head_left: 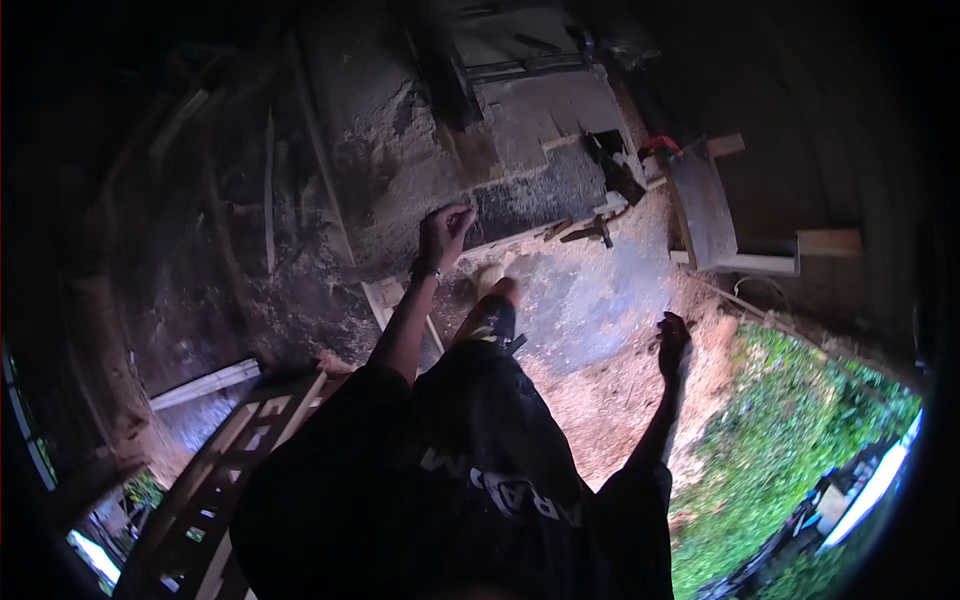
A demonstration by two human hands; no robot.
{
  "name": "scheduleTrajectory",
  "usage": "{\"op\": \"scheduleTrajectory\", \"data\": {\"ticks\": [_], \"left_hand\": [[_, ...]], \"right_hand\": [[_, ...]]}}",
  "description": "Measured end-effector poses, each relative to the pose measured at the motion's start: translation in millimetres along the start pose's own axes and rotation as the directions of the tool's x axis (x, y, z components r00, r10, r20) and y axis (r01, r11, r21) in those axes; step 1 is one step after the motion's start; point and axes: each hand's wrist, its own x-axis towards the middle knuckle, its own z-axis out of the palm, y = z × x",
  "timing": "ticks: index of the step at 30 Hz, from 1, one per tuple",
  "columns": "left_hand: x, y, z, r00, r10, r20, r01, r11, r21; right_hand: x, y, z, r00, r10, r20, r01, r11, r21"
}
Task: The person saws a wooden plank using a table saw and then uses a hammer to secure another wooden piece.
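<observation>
My left hand (445, 237) is over the front edge of a sawdust-covered workbench (385, 170), its fingers curled in toward the thumb. Whatever may be between those fingertips is too small and dark to make out. A dark, flat strip (535, 195) on the bench lies just right of this hand. Farther right, a dark T-shaped tool (590, 232) rests at the bench edge. My right hand (673, 345) hangs low on the right, away from the bench, over the shavings-strewn ground. Its fingers are loosely bent and somewhat apart, with nothing seen in them.
A slatted wooden frame (245, 440) stands at the lower left. On the right, a flat panel (705, 205) leans beside a red object (660, 146) and pale wood pieces. Wood shavings (610, 410) cover the ground up to green grass (780, 440).
</observation>
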Motion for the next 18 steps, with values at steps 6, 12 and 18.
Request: {"op": "scheduleTrajectory", "data": {"ticks": [6, 12, 18], "left_hand": [[91, -35, 56, 0.982, -0.082, -0.172, 0.055, 0.986, -0.157], [139, -29, 90, 0.943, 0.005, -0.332, 0.033, 0.993, 0.109], [164, -49, 128, 0.817, 0.038, -0.576, 0.105, 0.972, 0.212]], "right_hand": [[79, 91, 113, 0.942, 0.084, 0.324, -0.135, 0.981, 0.138], [144, 173, 197, 0.701, 0.609, 0.371, -0.704, 0.675, 0.220], [202, 187, 249, 0.819, 0.501, 0.280, -0.557, 0.574, 0.601]]}}
